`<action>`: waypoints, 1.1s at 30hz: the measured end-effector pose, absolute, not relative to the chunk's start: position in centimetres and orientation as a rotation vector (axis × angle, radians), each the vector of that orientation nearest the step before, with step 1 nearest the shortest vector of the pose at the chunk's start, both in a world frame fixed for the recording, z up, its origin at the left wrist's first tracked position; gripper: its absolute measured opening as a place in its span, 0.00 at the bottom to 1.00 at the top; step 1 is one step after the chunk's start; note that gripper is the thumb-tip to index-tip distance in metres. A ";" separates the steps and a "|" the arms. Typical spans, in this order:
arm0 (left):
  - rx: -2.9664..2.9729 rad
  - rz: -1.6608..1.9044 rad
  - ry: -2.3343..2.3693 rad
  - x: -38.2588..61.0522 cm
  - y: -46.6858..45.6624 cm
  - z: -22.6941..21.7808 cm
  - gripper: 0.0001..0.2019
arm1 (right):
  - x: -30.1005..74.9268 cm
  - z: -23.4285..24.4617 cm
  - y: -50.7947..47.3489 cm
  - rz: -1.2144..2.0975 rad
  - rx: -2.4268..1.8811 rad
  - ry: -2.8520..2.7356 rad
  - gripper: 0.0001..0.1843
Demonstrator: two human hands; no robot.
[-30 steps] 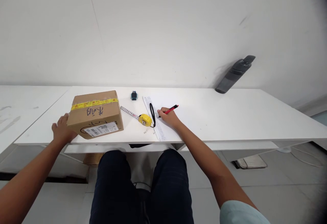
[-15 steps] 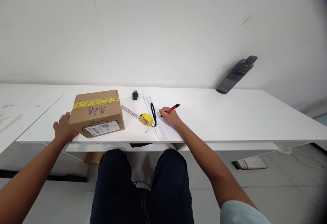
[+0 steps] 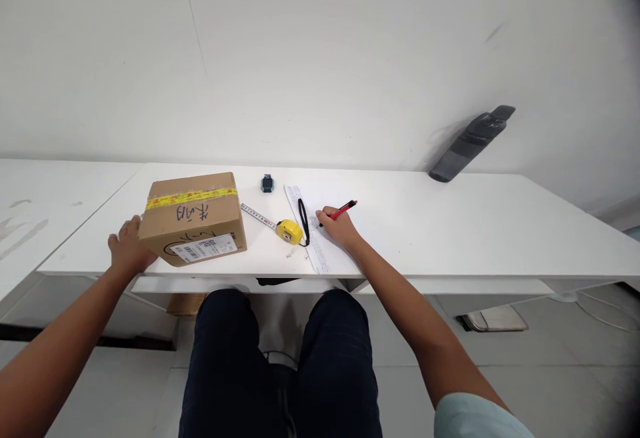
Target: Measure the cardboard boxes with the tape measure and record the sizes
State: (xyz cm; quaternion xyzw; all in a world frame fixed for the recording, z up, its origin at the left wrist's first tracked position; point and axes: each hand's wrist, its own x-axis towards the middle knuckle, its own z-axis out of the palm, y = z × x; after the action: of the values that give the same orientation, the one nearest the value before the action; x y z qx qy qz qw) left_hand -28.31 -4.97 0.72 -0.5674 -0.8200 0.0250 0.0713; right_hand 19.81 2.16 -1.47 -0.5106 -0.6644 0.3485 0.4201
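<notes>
My right hand [image 3: 339, 226] grips a red and black pen [image 3: 345, 210], its point down at a paper pad [image 3: 311, 241] covered in small writing. My left hand [image 3: 129, 246] rests on the white table beside the left side of a taped cardboard box [image 3: 193, 218], fingers apart and partly hidden behind the box. Between the box and the pad lies a yellow tape measure [image 3: 289, 231]. Its blade [image 3: 259, 216] is pulled out toward the box, and its black wrist strap [image 3: 303, 221] lies over the pad.
A small dark watch [image 3: 267, 183] lies behind the tape measure. On the right, a dark grey bottle [image 3: 467, 148] stands near the wall. The white table [image 3: 450, 238] has its front edge just above my knees, with an open shelf [image 3: 450, 286] below it.
The view has shifted slightly, so everything appears moved a little. My right hand stays on the pad with the pen, and my left hand remains beside the box.
</notes>
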 end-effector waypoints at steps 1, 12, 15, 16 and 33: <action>-1.704 0.078 -2.469 -28.3 -5.0 0.7 0.34 | 19.8 -1.5 2.2 0.872 -1.282 -1.664 0.21; -1.715 0.059 -2.464 -28.4 -5.0 0.6 0.35 | 19.9 -1.7 2.4 0.865 -1.310 -1.664 0.21; -1.723 0.045 -2.451 -28.4 -5.0 0.5 0.35 | 20.0 -1.7 2.4 0.842 -1.313 -1.652 0.21; -1.722 0.040 -2.451 -28.4 -5.0 0.5 0.36 | 20.0 -1.7 2.4 0.841 -1.312 -1.654 0.21; -1.703 0.071 -2.484 -28.0 -5.1 0.9 0.34 | 20.0 -1.6 2.3 0.789 -1.349 -1.650 0.20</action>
State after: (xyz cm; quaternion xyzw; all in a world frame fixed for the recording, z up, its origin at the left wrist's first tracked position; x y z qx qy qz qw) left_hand -27.99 -5.05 0.90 -0.5642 -0.8228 0.0236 0.0646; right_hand 19.96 2.30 -1.63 -0.5383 -0.6587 0.3148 0.4210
